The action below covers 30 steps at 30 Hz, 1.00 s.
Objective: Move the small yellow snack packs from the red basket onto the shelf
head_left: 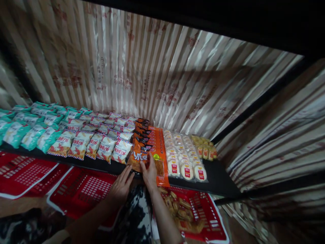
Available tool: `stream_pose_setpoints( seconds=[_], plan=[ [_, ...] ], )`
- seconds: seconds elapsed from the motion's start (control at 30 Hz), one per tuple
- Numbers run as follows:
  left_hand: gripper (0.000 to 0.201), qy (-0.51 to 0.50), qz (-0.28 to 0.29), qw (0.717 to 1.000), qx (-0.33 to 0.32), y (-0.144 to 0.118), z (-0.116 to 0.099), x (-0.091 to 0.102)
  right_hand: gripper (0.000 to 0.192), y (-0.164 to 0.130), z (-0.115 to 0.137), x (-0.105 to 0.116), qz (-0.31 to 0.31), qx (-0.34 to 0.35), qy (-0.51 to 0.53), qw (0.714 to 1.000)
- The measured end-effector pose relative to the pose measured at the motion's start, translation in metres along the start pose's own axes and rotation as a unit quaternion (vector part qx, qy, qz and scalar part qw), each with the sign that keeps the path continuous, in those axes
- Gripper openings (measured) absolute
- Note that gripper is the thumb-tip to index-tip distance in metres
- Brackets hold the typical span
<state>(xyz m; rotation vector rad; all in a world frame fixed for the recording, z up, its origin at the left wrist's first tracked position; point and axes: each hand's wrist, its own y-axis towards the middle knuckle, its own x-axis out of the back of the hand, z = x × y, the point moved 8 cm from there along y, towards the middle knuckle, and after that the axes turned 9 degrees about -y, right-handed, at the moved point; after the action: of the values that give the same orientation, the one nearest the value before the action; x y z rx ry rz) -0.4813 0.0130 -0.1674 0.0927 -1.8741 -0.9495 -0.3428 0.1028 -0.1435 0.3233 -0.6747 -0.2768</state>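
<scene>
Nearest, a red basket (213, 220) holds small snacks. Above it, the left hand (121, 187) lies open at the shelf (218, 179) edge; the right hand (149, 173) presses flat, fingers spread, on an orange packet (139, 156). The packet lies lengthwise, front-to-back, top end toward the striped wall (152, 78).
</scene>
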Motion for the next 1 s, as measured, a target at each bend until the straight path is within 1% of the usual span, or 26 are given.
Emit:
stream_pose_setpoints(
  seconds=[0.13,0.23,0.33,0.4,0.57,0.77,0.9,1.0],
  plan=[
    [0.05,0.021,-0.004,1.0,-0.018,0.0,-0.003,-0.002,0.064,0.001,0.004,-0.005,0.024,0.009,-0.005,1.0],
    [0.049,0.034,-0.013,0.999,-0.002,0.0,-0.001,-0.004,0.064,0.004,0.01,-0.007,0.038,0.025,0.0,0.999],
    [0.047,0.038,-0.03,0.999,0.016,0.0,-0.001,-0.005,0.062,0.006,0.016,-0.006,0.036,0.038,0.01,0.999],
    [0.046,0.039,-0.036,0.999,0.012,0.001,-0.002,-0.005,0.061,0.007,0.017,-0.004,0.032,0.034,0.019,0.999],
    [0.046,0.033,-0.011,0.999,-0.003,0.004,-0.003,-0.006,0.057,0.011,0.016,0.003,0.022,0.032,0.039,0.998],
    [0.052,0.02,0.011,1.0,0.013,0.002,-0.002,-0.011,0.056,0.013,0.016,0.005,0.03,0.035,0.038,0.998],
    [0.055,0.007,0.002,0.999,0.032,0.0,0.001,-0.012,0.058,0.01,0.021,0.003,0.029,0.044,0.041,0.998],
    [0.056,0.002,-0.007,0.999,0.045,-0.002,0.004,-0.012,0.059,0.008,0.019,-0.002,0.037,0.032,0.05,0.998]
  ],
)
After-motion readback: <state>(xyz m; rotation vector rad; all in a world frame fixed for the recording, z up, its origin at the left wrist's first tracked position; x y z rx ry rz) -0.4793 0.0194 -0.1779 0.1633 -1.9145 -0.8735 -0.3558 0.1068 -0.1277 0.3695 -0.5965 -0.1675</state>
